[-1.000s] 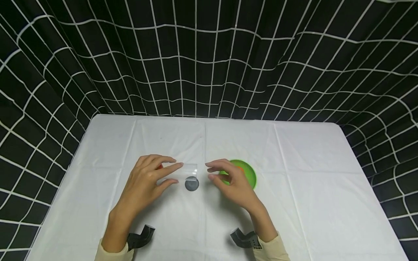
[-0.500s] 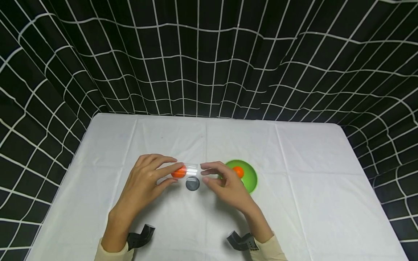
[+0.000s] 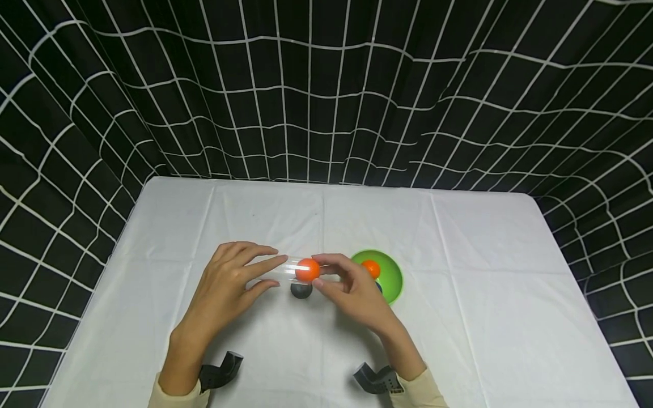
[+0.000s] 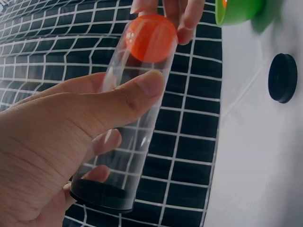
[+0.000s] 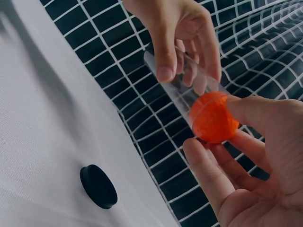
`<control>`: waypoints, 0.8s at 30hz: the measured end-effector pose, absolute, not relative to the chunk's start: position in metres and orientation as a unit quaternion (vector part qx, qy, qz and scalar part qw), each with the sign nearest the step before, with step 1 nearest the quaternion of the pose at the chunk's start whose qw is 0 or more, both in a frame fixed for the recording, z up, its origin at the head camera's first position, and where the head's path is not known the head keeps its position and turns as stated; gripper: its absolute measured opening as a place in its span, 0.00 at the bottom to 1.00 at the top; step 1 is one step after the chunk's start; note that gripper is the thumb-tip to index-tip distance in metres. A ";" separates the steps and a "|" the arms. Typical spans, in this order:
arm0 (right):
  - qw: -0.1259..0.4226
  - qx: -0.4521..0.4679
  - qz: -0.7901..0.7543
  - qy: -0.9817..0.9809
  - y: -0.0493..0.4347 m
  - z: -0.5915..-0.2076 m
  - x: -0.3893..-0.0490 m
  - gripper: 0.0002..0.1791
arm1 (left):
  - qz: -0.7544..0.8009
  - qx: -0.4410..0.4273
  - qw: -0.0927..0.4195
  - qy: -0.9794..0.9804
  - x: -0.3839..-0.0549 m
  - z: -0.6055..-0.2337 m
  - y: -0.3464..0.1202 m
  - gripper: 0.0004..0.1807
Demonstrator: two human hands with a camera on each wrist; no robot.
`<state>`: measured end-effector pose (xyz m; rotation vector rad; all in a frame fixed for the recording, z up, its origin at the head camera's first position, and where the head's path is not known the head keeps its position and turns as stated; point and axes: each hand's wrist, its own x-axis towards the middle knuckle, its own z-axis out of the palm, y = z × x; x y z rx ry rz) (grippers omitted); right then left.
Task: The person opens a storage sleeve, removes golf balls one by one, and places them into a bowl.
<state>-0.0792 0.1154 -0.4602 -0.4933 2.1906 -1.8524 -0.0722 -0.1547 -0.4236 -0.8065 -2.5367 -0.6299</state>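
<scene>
My left hand (image 3: 229,277) grips a clear plastic tube (image 4: 137,127) around its middle, thumb on one side and fingers behind. A black cap (image 4: 102,195) closes the tube's left end. At the other end, an orange ball (image 3: 307,271) sits right in the mouth. My right hand (image 3: 359,292) has its thumb and fingers curled about this ball, as the right wrist view shows. Below the tube, a loose black cap (image 5: 98,186) lies on the white cloth.
Just right of my right hand stands a green bowl (image 3: 394,283). In it are another orange ball (image 3: 371,268) and something blue (image 3: 379,287), partly hidden. White cloth covers the table (image 3: 490,317); a black curtain with white grid lines (image 3: 326,102) hangs behind.
The orange ball has rolled rightward through the tube from my left hand to the mouth. My right hand has come left to meet it there; the left hand has stayed put.
</scene>
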 end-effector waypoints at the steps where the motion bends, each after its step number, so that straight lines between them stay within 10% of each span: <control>1: 0.115 -0.167 -0.628 0.751 0.116 -0.460 -0.079 0.23 | -0.225 -0.288 0.202 -0.908 -0.072 -0.423 -0.155 0.27; 24: 0.084 -0.148 -0.662 0.729 0.130 -0.456 -0.083 0.23 | -0.234 -0.289 0.212 -0.904 -0.073 -0.424 -0.155 0.26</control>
